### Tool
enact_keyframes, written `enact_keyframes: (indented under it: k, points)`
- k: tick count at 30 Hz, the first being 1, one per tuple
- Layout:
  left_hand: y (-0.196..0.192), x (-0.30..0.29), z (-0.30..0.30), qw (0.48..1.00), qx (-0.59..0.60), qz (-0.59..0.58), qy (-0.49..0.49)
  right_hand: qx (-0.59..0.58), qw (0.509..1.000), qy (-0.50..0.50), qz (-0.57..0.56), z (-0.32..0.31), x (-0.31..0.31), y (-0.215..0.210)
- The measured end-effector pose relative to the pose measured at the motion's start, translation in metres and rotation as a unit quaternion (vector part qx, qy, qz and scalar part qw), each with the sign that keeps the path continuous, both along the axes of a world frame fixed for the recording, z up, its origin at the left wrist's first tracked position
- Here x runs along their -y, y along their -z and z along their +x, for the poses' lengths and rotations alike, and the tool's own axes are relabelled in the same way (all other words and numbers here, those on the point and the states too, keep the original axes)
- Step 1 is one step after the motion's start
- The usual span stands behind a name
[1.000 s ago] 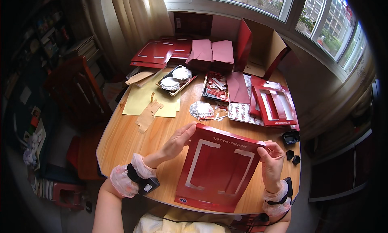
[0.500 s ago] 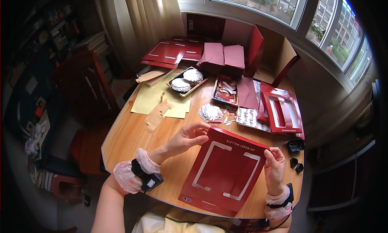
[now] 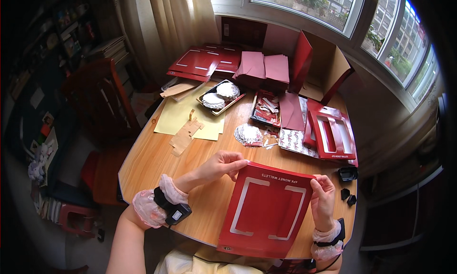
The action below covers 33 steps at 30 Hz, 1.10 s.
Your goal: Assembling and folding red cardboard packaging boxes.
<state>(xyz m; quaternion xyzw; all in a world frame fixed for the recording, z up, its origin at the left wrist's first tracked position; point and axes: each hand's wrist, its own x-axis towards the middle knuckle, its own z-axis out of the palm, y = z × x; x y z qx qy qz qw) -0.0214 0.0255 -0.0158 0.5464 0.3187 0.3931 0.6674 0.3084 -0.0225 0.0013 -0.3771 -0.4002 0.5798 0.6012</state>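
Note:
A flat red cardboard sleeve [image 3: 267,212] with two white bracket-shaped cutouts hangs tilted over the near table edge. Its far edge shows some thickness, and small print runs upside down along it. My left hand [image 3: 220,166] pinches the far left corner between thumb and fingers. At the far right corner, my right hand [image 3: 323,190] grips with thumb and fingertips. Beyond the sleeve lie a heap of silvery-white round stickers [image 3: 248,134] and a black tray of red-and-white strips [image 3: 266,108].
Finished-looking red window boxes [image 3: 334,131] lie at right, near pink envelopes [image 3: 291,110]. Pink stacks [image 3: 264,65], red cardboard sheets [image 3: 193,64] and an open carton [image 3: 318,74] stand at the back. Yellow paper [image 3: 177,116], a sticker tray [image 3: 220,99] and small black containers [image 3: 348,173] surround the work area.
The sleeve has turned to face me more squarely, its near end swinging slightly right. Both hands keep their corners, and my left hand sits a little lower.

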Motion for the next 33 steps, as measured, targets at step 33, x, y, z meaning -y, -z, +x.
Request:
enact_keyframes:
  k: [33]
  points:
    - [0.0, 0.016, 0.022, 0.974, -0.038, -0.005, -0.222, 0.229, 0.97, -0.074, -0.046, -0.018, 0.006, 0.004]
